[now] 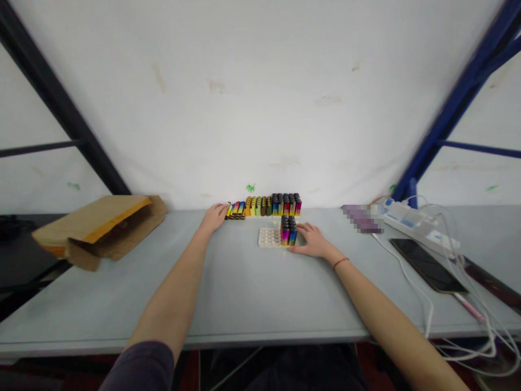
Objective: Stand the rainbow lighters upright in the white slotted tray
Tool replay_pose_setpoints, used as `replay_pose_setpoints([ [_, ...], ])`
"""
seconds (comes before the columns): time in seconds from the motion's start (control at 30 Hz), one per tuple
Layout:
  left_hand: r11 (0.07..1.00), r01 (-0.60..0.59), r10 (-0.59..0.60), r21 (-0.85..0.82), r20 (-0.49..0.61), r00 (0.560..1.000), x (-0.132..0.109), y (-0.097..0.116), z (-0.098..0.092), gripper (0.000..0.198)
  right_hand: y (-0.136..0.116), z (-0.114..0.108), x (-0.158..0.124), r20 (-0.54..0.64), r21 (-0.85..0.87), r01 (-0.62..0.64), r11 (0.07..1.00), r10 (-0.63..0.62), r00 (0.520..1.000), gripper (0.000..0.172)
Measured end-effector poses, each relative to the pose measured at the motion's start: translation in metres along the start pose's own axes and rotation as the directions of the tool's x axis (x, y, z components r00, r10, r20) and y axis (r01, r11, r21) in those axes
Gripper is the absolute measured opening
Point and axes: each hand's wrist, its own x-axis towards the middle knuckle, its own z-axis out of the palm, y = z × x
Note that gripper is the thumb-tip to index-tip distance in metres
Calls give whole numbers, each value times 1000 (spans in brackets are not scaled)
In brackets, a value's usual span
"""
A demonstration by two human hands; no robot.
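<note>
A row of small multicoloured lighters point(264, 206) stands along the back of the grey table point(244, 293), against the white wall. My left hand point(214, 216) reaches the row's left end, its fingers closed around a few leaning lighters point(236, 210). In front of the row lies a white tray point(268, 237) with round holes, its right part filled with several upright lighters point(288, 230). My right hand point(312, 240) rests on the table with fingers spread against the tray's right side, beside those lighters.
An open brown cardboard box point(97, 225) lies on its side at the left. At the right are a white power strip point(419, 226), a dark phone point(427, 265) lying flat, and white cables point(427, 309) trailing over the front edge. Blue and black shelf struts frame the sides.
</note>
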Motion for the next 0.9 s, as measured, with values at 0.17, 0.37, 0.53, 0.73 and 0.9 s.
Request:
replay_pose_setpoints([
  [0.17,992,5,-9,124,29,1000,-4,10,-4,43,1,0,0,-3,3,2,1000,-2,1000,88],
  [0.37,944,194,-194,266,-28,981,-14,37,-14,41,4,1,1,-5,3,15,1000,-15,1000,87],
  [0.53,940,200,-197,276,-39,980,-16,46,-14,48,4,1,1,-3,7,23,1000,-23,1000,86],
  [0.73,958,159,-148,240,-64,987,-12,40,-9,49,1,0,0,1,6,4,1000,-4,1000,87],
  [0.9,980,133,-118,149,-107,987,-10,35,-12,50,3,1,1,9,-4,10,1000,-10,1000,88],
])
